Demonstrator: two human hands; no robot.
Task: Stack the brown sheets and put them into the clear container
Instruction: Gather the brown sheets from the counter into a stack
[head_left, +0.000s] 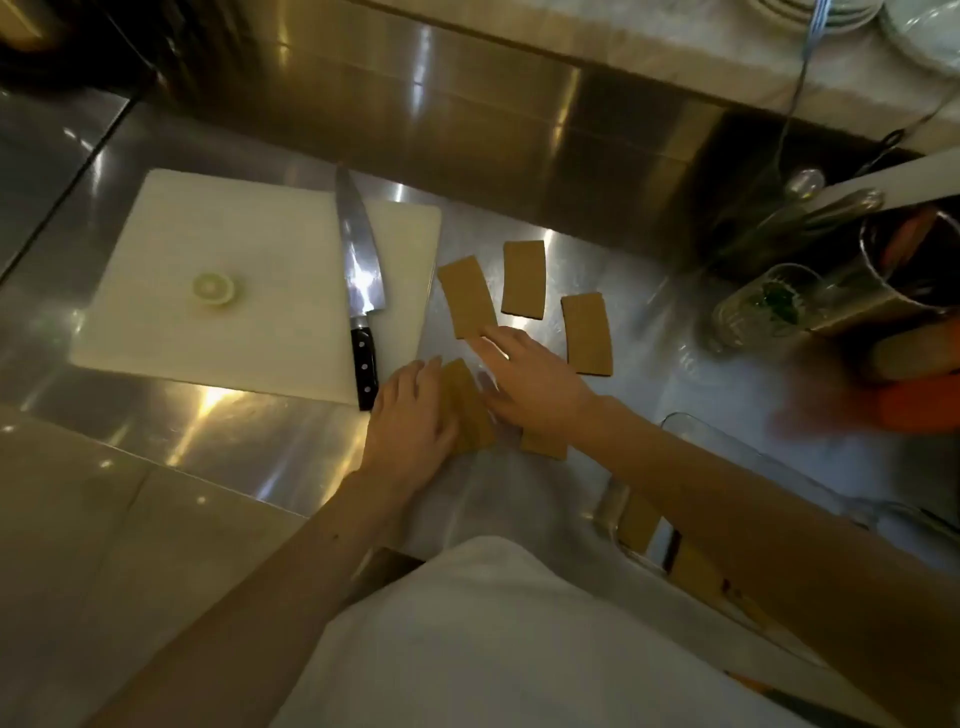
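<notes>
While both of my hands sit low at the centre of the frame, I read this as the gathering step. My left hand lies flat, fingers together, pressing on a brown sheet so it stays put on the slick steel counter. My right hand is spread, fingertips touching the lower end of the next sheet, probably to drag it closer. Neither hand pinches anything. Two more sheets lie apart above and right of centre, and another peeks out under my right wrist. All are flat, tan, oblong and slightly curved. At lower right stands the clear container, with brown pieces already inside, I think.
</notes>
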